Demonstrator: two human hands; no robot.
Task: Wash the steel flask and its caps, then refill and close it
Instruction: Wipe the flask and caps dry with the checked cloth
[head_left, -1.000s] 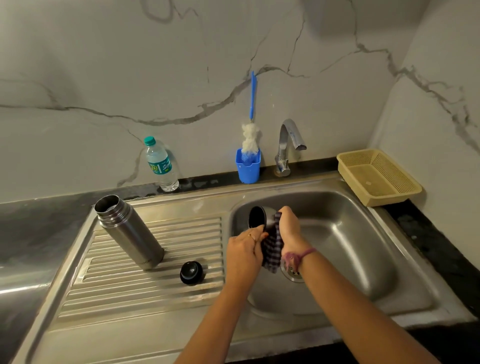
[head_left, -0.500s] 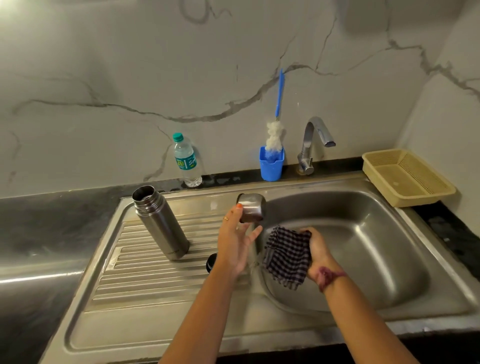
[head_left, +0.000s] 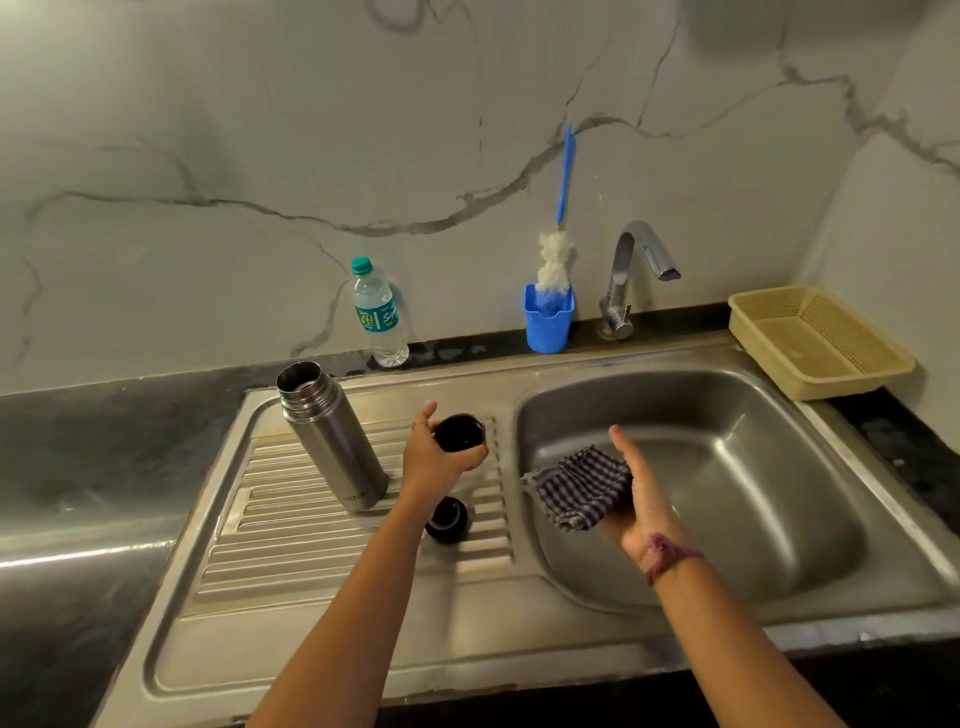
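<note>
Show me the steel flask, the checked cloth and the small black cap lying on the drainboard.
steel flask (head_left: 332, 441), head view, mid body.
checked cloth (head_left: 579, 488), head view, middle of folds.
black cap (head_left: 448, 519), head view, its top.

Flask (head_left: 332, 436) on drainboard (head_left: 291, 540) — left of basin (head_left: 727, 519); bottle (head_left: 378, 312) behind.

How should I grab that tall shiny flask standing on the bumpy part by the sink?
Wrap your hand round the middle of the tall open steel flask, coming from the right front, probably. It stands upright on the ribbed steel drainboard, its body smooth and round. Its ridged neck is narrower and the mouth is open, so gripping lower should stop it tipping.
</note>
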